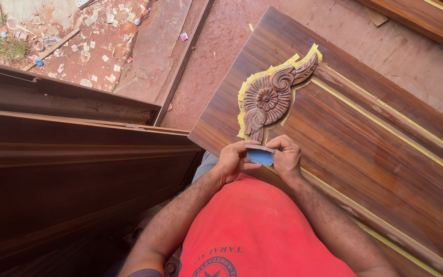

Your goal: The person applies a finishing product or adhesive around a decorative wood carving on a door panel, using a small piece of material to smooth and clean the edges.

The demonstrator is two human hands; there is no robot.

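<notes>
Both hands, the left hand (232, 160) and the right hand (285, 155), were curled tight around a small blue folded sanding sheet (260, 156), held near the bottom of the brown carved wooden swirl (268, 97) on the big brown door panel (375, 149), likely to keep it steady.

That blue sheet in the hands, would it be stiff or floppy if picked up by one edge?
The blue sheet is probably floppy: it looks thin and curves between the left hand and right hand. Likely light, and unlikely to roll.
</notes>
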